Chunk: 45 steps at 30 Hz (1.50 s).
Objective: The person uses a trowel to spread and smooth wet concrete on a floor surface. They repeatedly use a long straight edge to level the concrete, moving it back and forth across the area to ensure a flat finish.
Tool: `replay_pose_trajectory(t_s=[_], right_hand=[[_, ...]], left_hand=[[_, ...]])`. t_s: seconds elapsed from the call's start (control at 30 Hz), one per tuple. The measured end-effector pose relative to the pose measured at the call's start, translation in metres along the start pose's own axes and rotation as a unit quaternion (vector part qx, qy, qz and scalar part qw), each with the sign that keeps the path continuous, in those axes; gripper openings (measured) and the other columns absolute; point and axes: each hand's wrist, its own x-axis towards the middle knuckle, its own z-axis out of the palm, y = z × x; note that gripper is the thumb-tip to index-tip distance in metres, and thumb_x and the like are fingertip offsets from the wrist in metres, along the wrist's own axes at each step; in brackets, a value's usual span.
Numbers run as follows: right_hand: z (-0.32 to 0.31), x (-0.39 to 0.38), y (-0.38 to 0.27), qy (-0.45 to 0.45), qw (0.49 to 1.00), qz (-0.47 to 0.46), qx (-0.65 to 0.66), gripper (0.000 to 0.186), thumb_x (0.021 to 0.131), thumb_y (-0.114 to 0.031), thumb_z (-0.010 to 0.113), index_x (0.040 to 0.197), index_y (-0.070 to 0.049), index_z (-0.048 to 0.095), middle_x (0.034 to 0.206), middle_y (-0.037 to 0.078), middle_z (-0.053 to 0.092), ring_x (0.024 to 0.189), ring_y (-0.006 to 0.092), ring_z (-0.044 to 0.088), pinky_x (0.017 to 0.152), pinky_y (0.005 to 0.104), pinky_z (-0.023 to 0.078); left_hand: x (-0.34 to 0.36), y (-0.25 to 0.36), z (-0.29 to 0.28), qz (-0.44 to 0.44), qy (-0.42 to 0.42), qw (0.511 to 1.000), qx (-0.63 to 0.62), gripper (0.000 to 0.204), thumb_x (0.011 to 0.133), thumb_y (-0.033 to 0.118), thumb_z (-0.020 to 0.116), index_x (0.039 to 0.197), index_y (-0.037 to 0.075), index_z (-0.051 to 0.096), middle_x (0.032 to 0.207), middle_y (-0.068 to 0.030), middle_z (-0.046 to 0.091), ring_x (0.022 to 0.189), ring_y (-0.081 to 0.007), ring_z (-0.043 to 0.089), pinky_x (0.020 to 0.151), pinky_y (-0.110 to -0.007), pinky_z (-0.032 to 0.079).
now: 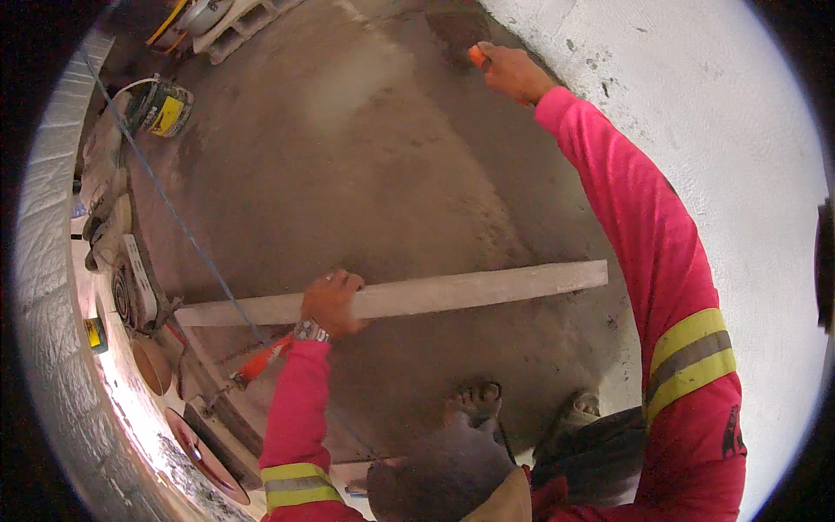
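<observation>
My left hand [332, 300] grips a long pale straightedge bar [487, 286] near its left third. The bar lies level across the middle of the view, above the grey concrete floor [365, 157]. My right hand [513, 71] reaches far forward at the top and is closed on an orange tool handle [477, 56], next to the white plastered wall [696, 130]. Both arms wear pink sleeves with yellow reflective bands. My bare feet [477, 402] stand on the floor below the bar.
A paint bucket [162, 108] stands at the upper left. A blue string [174, 213] runs diagonally across the floor. A fan-like machine [132, 291], an orange-handled tool [261, 361], round pans [200, 452] and clutter line the left wall.
</observation>
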Motion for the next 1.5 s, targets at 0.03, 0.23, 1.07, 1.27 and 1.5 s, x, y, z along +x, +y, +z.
replay_pose_trajectory(t_s=[0.03,0.23,1.07,1.27,1.5], right_hand=[[0.007,0.006,-0.002,0.014,0.999,-0.027,-0.038,0.031,0.074,-0.013,0.056,0.105,-0.008,0.051,0.086,0.022,0.062,0.086,0.0404,0.060,0.072,0.0493,0.048],[0.030,0.014,0.005,-0.035,0.989,-0.094,-0.106,0.038,0.076,-0.011,0.055,0.112,-0.010,0.045,0.088,0.022,0.062,0.084,0.0408,0.061,0.071,0.0507,0.049],[0.061,0.043,-0.031,-0.012,0.994,0.028,-0.103,0.039,0.077,-0.013,0.052,0.114,-0.002,0.044,0.091,0.024,0.061,0.084,0.0402,0.061,0.071,0.0475,0.051],[0.037,0.030,-0.025,-0.014,0.985,-0.009,-0.171,0.060,0.075,-0.007,0.056,0.130,-0.016,0.034,0.099,0.015,0.056,0.088,0.0357,0.059,0.070,0.0459,0.050],[0.059,-0.039,-0.003,-0.056,0.966,-0.063,-0.246,0.078,0.072,-0.003,0.059,0.138,-0.024,0.025,0.100,0.012,0.052,0.083,0.0344,0.060,0.060,0.0414,0.052]], left_hand=[[0.001,-0.001,0.000,-0.003,0.004,1.000,-0.001,0.056,0.051,0.038,0.079,0.098,0.017,0.056,0.096,-0.0079,0.056,0.088,-0.0305,0.058,0.071,-0.044,0.048],[-0.006,-0.010,0.004,0.010,0.028,1.000,-0.006,0.056,0.051,0.036,0.079,0.098,0.017,0.055,0.095,-0.0082,0.056,0.088,-0.0295,0.058,0.073,-0.044,0.048],[0.001,-0.015,0.004,0.029,0.027,0.999,-0.035,0.058,0.048,0.034,0.079,0.099,0.017,0.055,0.096,-0.0064,0.054,0.089,-0.0294,0.057,0.075,-0.044,0.047],[-0.005,-0.019,0.001,0.019,0.004,0.999,-0.046,0.061,0.048,0.037,0.079,0.100,0.017,0.055,0.099,-0.0068,0.054,0.094,-0.0304,0.056,0.079,-0.044,0.047],[-0.002,-0.018,-0.002,0.027,0.017,0.997,-0.065,0.056,0.050,0.033,0.078,0.098,0.016,0.055,0.095,-0.0067,0.053,0.090,-0.0294,0.056,0.078,-0.043,0.047]])
